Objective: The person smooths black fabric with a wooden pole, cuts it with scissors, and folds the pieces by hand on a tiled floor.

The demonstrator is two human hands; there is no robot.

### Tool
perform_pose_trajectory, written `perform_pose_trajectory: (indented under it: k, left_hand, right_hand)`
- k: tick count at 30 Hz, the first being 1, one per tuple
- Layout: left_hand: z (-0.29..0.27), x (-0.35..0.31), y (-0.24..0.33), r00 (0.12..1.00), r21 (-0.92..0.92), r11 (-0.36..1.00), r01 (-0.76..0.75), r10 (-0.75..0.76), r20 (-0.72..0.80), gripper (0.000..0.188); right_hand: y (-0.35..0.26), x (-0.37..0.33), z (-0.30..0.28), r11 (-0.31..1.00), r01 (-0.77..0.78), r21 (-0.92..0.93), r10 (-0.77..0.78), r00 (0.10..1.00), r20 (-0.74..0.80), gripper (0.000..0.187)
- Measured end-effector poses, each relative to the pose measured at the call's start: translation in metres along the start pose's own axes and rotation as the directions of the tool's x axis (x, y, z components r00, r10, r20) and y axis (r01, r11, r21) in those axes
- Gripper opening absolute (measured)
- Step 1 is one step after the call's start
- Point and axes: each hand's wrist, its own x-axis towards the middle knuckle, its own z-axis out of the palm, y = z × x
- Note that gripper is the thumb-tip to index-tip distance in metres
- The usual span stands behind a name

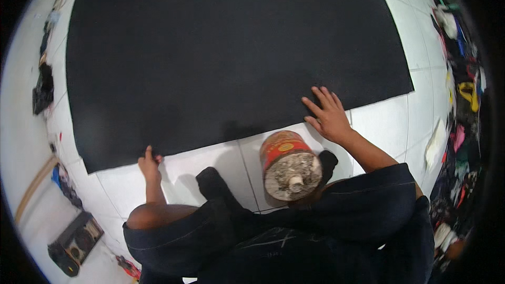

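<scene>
A large sheet of black fabric [226, 63] is spread flat on the floor. My right hand [330, 117] lies palm down on its near edge toward the right, fingers spread and nothing in them. At the near edge toward the left is my left hand [149, 165], its index finger stretched onto the fabric and its thumb out to the side. Its other fingers are mostly hidden, and I see no thing held in it. Between my arms, close to my body, stands a round can [289, 165] with a red and yellow label and a dirty, pale top with a knob.
White floor tiles [381, 126] surround the fabric. A jumbled pile of coloured cloth [463, 152] runs along the right side. At left are a black bundle [43, 89], a curved wooden strip [34, 189] and a dark speaker-like box [76, 242].
</scene>
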Motion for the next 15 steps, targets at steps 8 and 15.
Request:
perform_pose_trajectory:
  k: [8, 15]
  left_hand:
    - [0.003, -0.011, 0.005, 0.993, -0.072, 0.993, -0.09, 0.095, 0.073, 0.032]
    - [0.0, -0.014, 0.002, 0.997, 0.028, 0.996, -0.079, 0.079, 0.023, 0.029]
  right_hand:
    - [-0.003, -0.008, 0.002, 0.999, 0.039, -0.03, -0.038, 0.999, 0.031, 0.052]
    - [0.002, -0.001, 0.01, 0.994, 0.084, -0.067, -0.086, 0.996, -0.018, 0.052]
